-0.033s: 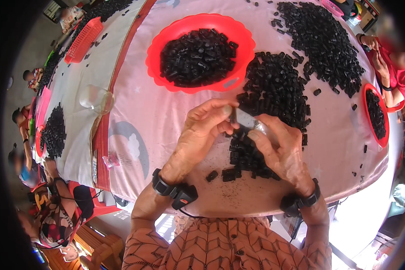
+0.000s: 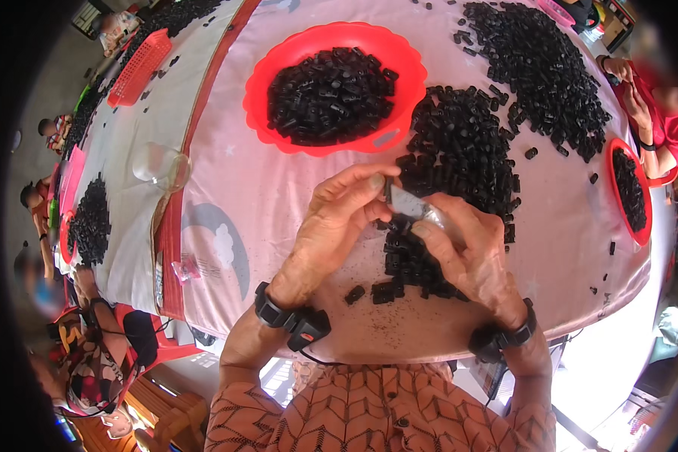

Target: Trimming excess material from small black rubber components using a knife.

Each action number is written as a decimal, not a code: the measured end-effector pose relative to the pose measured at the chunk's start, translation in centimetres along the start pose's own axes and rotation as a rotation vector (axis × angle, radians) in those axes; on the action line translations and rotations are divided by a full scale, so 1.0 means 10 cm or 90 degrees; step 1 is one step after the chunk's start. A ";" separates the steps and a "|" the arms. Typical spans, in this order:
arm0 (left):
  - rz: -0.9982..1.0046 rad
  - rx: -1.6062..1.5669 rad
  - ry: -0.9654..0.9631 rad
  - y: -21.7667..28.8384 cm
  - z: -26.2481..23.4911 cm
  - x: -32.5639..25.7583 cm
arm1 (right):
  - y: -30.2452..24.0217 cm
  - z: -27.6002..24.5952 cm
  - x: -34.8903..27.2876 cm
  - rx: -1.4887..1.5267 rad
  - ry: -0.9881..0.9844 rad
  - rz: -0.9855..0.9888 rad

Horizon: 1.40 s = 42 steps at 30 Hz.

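Note:
Between the thumb and fingers of my left hand (image 2: 335, 218) a small black plastic piece (image 2: 388, 191) is pinched, mostly covered by the fingers. My right hand (image 2: 471, 245) is closed on a flat grey metal blade (image 2: 408, 202), its end at the black piece. Both hands are above the near part of a pile of short black plastic pieces (image 2: 467, 143) on the pink cloth. Beyond my left hand stands a red scalloped basin (image 2: 260, 83) heaped with similar black pieces. Black bands with small boxes circle both wrists.
A larger black heap (image 2: 542, 75) spreads at the far right, near a red bowl (image 2: 646, 218) and a co-worker in red (image 2: 659, 128). A clear round container (image 2: 160, 166) and a red basket (image 2: 139, 68) are on the left. People sit along the left side.
The blade in my right hand has shifted slightly left and tilted against the black piece. Both hands otherwise stay in nearly the same place.

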<state>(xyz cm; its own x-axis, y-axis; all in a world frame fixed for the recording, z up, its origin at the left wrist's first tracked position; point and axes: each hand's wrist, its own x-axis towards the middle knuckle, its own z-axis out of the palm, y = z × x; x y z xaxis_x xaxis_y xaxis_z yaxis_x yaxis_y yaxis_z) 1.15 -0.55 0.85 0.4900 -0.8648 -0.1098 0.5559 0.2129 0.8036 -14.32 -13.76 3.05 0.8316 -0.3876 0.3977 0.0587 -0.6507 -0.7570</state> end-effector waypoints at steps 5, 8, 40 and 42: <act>0.020 -0.037 -0.035 -0.01 0.06 0.02 | 0.01 0.00 -0.02 -0.039 -0.022 -0.079; -0.003 -0.034 -0.043 -0.01 0.07 0.00 | 0.00 0.02 -0.01 -0.035 -0.013 -0.095; 0.002 -0.050 -0.057 -0.08 0.11 -0.05 | 0.04 0.04 -0.04 -0.036 0.019 -0.089; 0.005 -0.047 -0.056 -0.08 0.12 -0.05 | 0.05 0.05 -0.04 -0.033 0.021 -0.088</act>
<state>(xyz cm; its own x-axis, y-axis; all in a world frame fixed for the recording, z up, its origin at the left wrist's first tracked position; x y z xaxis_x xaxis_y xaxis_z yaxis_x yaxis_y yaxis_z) -0.38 -0.84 0.93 0.4347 -0.8992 -0.0493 0.6019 0.2494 0.7586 -14.35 -13.63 2.31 0.7990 -0.3127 0.5136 0.1419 -0.7319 -0.6664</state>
